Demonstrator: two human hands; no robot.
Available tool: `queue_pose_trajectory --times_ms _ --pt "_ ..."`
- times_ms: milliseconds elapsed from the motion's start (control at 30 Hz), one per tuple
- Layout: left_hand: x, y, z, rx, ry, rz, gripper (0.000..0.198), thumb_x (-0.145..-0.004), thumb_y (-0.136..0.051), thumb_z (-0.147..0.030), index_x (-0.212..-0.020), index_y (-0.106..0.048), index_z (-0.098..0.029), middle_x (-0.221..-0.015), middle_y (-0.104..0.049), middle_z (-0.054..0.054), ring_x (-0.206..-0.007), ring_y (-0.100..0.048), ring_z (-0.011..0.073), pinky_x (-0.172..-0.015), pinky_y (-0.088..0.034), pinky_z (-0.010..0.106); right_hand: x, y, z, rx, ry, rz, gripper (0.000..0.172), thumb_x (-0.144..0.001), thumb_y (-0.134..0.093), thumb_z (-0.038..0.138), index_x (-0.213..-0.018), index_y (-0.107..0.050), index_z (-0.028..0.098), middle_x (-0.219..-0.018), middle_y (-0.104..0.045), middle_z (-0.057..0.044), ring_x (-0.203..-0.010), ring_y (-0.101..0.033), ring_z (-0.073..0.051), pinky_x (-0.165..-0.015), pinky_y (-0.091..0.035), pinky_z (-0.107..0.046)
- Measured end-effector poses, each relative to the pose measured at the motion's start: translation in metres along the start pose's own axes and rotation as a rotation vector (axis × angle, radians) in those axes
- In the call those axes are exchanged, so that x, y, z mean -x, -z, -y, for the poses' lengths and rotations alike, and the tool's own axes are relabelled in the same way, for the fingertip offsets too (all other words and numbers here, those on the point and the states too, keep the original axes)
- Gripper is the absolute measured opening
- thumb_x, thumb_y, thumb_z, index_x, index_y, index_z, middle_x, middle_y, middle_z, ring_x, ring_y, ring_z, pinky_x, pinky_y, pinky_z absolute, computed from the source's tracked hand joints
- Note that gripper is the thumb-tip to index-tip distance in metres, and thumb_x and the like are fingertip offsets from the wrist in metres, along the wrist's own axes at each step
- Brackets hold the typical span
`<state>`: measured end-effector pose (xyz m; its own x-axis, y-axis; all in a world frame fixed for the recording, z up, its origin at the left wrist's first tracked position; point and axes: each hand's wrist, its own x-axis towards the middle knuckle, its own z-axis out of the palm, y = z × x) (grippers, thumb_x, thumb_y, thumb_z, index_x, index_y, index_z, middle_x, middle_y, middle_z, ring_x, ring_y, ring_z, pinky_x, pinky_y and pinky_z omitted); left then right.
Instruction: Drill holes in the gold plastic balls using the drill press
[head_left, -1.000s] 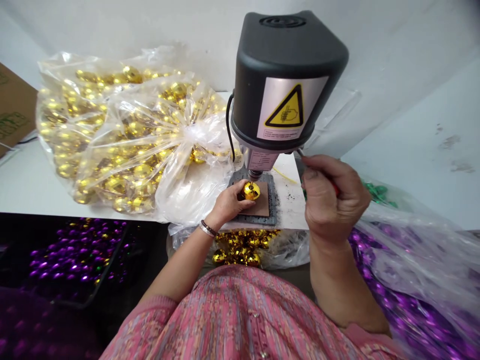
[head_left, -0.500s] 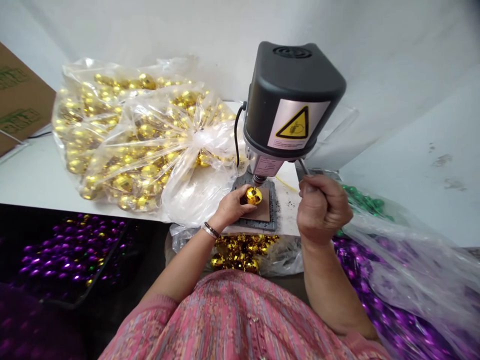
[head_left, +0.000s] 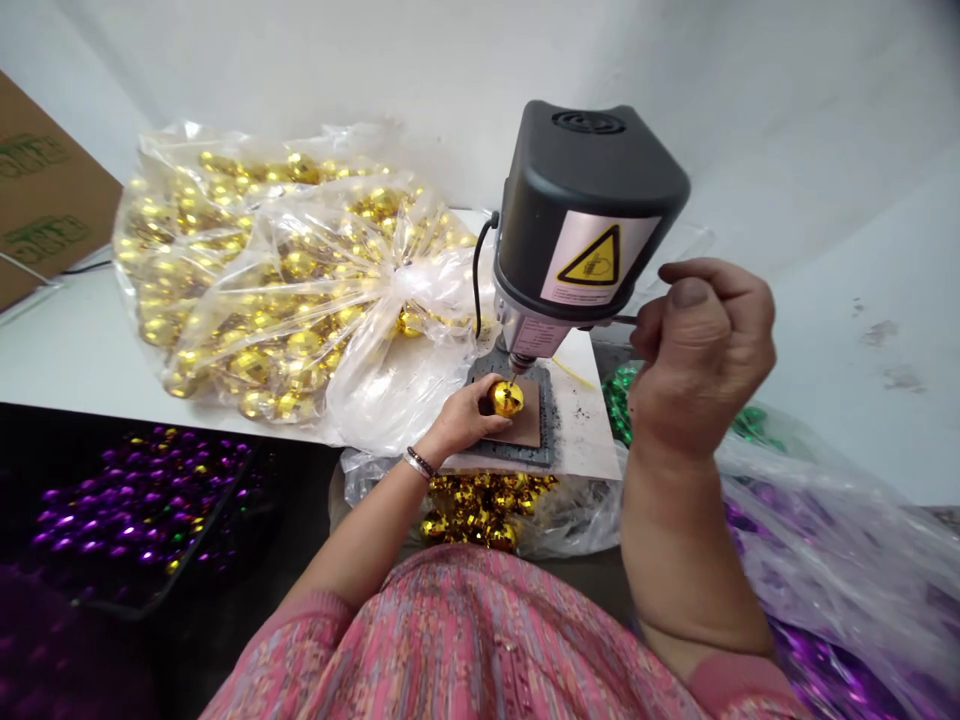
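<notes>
My left hand (head_left: 466,415) pinches a shiny gold faceted ball (head_left: 507,398) between thumb and fingers. The ball sits on a brown square board (head_left: 525,425) on the grey base (head_left: 546,400) of a small bench drill press (head_left: 592,215). Just above the ball is the drill chuck (head_left: 517,365), its thin bit close to the ball's top; whether they touch I cannot tell. At the right of the machine my right hand (head_left: 697,350) is closed on the drill press lever (head_left: 621,321), whose far end its fingers hide.
A large clear bag (head_left: 285,270) of gold balls lies on the white table (head_left: 60,370). Below its edge are more gold balls (head_left: 480,505) in plastic and a dark tray of purple balls (head_left: 142,500). Green balls (head_left: 619,400) and bagged purple ones (head_left: 817,660) lie right. A cardboard box (head_left: 52,190) stands left.
My right hand has moved up and to the right with the lever, which now points more sideways. The chuck looks slightly higher off the ball. My left hand stays on the ball.
</notes>
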<state>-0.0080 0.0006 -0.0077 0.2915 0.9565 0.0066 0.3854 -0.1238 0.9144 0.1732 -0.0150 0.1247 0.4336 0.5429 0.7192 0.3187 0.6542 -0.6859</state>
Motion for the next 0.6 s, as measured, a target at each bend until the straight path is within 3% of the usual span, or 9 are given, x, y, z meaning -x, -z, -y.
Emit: queue_pose_trajectory --times_ms 167,267,367,467,600 --pt "0.023 0.031 0.0 0.003 -0.118 0.17 0.064 -0.066 -0.08 -0.023 -0.129 -0.068 -0.021 -0.128 -0.071 0.008 -0.117 -0.064 0.0248 -0.106 -0.049 0.036 -0.007 -0.003 0.004 -0.066 -0.031 -0.013 0.029 -0.089 -0.063 0.045 -0.097 -0.071 0.018 -0.058 -0.05 0.005 -0.051 -0.048 -0.005 -0.054 -0.038 -0.025" --pt "0.033 0.053 0.003 0.032 -0.09 0.206 0.065 -0.07 -0.08 -0.035 -0.132 -0.068 -0.019 -0.122 -0.073 0.01 -0.101 -0.067 0.0218 -0.093 -0.054 0.035 -0.003 -0.003 0.004 -0.06 -0.027 -0.012 0.032 -0.089 -0.062 0.047 -0.097 -0.07 0.018 -0.057 -0.05 0.006 -0.049 -0.047 -0.004 -0.05 -0.035 -0.023" --pt "0.023 0.07 0.007 0.12 0.058 0.019 0.057 -0.079 -0.071 -0.042 -0.129 -0.069 -0.015 -0.114 -0.075 0.011 -0.085 -0.066 0.0175 -0.08 -0.055 0.031 -0.002 -0.002 0.003 -0.041 -0.024 0.0 0.035 -0.089 -0.062 0.05 -0.098 -0.069 0.017 -0.056 -0.05 0.007 -0.046 -0.045 -0.004 -0.047 -0.034 -0.022" --pt "-0.006 0.084 0.012 0.075 0.241 -0.252 0.044 -0.086 -0.06 -0.033 -0.124 -0.071 -0.013 -0.105 -0.077 0.01 -0.079 -0.067 0.0166 -0.075 -0.055 0.029 -0.003 0.0 0.002 -0.044 -0.013 0.001 0.035 -0.088 -0.063 0.05 -0.098 -0.067 0.017 -0.056 -0.051 0.007 -0.047 -0.047 -0.005 -0.046 -0.034 -0.022" --pt "-0.033 0.099 0.019 -0.154 0.35 -0.459 0.04 -0.082 -0.053 -0.012 -0.116 -0.074 -0.011 -0.109 -0.077 0.013 -0.101 -0.071 0.0254 -0.091 -0.054 0.036 -0.002 0.004 0.0 0.007 -0.036 0.019 0.036 -0.088 -0.062 0.051 -0.101 -0.067 0.017 -0.059 -0.054 0.005 -0.052 -0.051 -0.007 -0.051 -0.041 -0.024"
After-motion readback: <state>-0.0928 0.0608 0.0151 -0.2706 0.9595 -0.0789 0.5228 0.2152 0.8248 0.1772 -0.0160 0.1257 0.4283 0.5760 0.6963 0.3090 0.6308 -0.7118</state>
